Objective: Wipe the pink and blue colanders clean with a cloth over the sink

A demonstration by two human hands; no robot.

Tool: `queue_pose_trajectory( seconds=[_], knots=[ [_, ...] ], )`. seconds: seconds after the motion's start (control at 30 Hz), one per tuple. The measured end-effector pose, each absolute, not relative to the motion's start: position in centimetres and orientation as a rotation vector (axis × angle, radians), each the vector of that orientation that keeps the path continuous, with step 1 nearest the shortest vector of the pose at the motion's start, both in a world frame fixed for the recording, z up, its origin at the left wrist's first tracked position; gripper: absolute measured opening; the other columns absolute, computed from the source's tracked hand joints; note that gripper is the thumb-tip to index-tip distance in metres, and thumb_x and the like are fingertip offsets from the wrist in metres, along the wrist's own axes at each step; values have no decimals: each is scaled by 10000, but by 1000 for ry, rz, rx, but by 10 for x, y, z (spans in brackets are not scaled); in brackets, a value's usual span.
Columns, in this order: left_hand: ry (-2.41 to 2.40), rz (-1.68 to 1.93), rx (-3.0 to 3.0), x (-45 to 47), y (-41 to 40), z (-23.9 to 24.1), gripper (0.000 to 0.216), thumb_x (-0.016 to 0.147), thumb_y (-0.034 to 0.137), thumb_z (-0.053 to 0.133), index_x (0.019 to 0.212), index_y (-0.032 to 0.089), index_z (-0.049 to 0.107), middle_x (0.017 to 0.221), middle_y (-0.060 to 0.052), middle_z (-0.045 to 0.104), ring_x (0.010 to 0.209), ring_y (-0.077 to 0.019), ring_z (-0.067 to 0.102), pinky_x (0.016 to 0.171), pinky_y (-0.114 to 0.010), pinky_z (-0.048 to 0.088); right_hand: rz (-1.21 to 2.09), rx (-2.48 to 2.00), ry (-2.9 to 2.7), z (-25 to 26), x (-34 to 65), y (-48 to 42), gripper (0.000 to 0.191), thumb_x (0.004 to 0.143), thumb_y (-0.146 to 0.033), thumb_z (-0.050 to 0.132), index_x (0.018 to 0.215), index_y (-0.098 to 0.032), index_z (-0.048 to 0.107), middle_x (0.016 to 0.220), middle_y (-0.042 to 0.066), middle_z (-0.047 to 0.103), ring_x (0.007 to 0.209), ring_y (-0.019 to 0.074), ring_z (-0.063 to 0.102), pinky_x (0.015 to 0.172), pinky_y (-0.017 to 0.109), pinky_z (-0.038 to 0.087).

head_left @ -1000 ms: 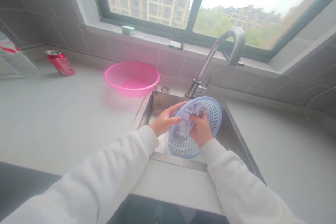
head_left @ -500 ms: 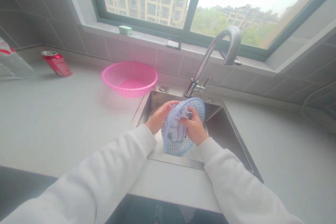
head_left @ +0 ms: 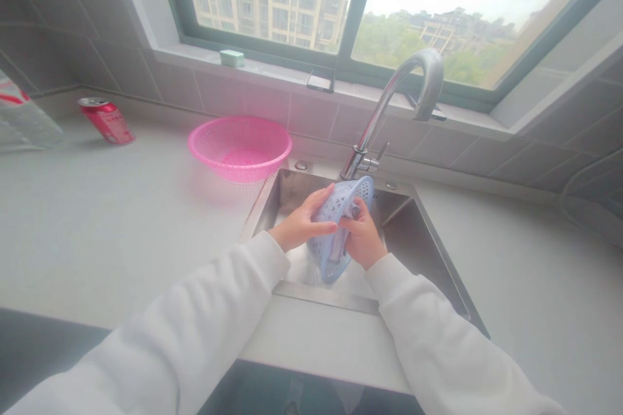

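A light-blue perforated plastic basket [head_left: 335, 200] is tipped on its side over the sink, its opening turned to the right. My left hand [head_left: 307, 219] supports it from the outside, with thumb and fingers spread against its wall. Inside the opening is a pale cloth [head_left: 337, 243] with dark markings, mostly hidden by the rim. My right hand [head_left: 363, 238] pinches this cloth near the rim. Below both hands lies the stainless steel sink [head_left: 421, 249].
A pink colander [head_left: 241, 172] stands on the counter left of the sink. Behind the sink rises a curved chrome faucet [head_left: 377, 113]. Farther left are a red can [head_left: 108, 122] and a clear plastic item [head_left: 24, 120]. A green sponge-like block [head_left: 232, 58] rests on the windowsill.
The blue basket has turned, so more of its outside and less of its inside shows. My left thumb now lies across its outer wall. My right hand stays at the cloth.
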State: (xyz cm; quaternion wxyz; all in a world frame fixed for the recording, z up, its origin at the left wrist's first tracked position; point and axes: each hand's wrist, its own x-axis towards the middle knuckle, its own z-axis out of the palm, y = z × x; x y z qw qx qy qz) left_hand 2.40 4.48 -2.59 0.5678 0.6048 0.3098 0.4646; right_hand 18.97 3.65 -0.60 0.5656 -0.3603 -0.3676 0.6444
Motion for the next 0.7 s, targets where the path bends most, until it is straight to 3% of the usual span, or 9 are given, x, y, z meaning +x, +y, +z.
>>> queue_pose_trajectory(
  seconds=[0.13, 0.37, 0.57, 0.7],
  knots=[
    [681, 1110, 1496, 23, 46, -29, 913, 718, 461, 853, 1541, 351, 472, 1719, -57, 272, 1609, -378, 156, 1310, -587, 88, 1436, -789, -757, -6, 193, 43, 573, 534, -89, 824, 1009, -291, 576, 894, -67, 736, 823, 182, 697, 789, 350, 573],
    [627, 1037, 1499, 24, 40, -27, 922, 712, 424, 881, 1537, 374, 473, 1703, -61, 311, 1586, -387, 237, 1292, -602, 195, 1448, -775, -770, -5, 203, 47, 471, 641, -202, 785, 1058, -305, 592, 919, -56, 741, 842, 202, 712, 788, 392, 591],
    [545, 1123, 1308, 26, 37, -20, 982, 672, 403, 913, 1544, 329, 468, 1632, -102, 435, 1521, -412, 370, 1256, -602, 291, 1576, -896, -1098, -1, 199, 36, 466, 552, -107, 746, 962, -283, 614, 821, -67, 706, 724, 158, 651, 657, 280, 524],
    [545, 1170, 1216, 27, 39, -15, 953, 668, 429, 907, 1515, 282, 495, 1586, -123, 496, 1465, -398, 453, 1231, -574, 333, 1615, -931, -1183, 0, 198, 35, 423, 539, -104, 756, 905, -261, 614, 801, -60, 702, 723, 159, 641, 669, 279, 516]
  ],
)
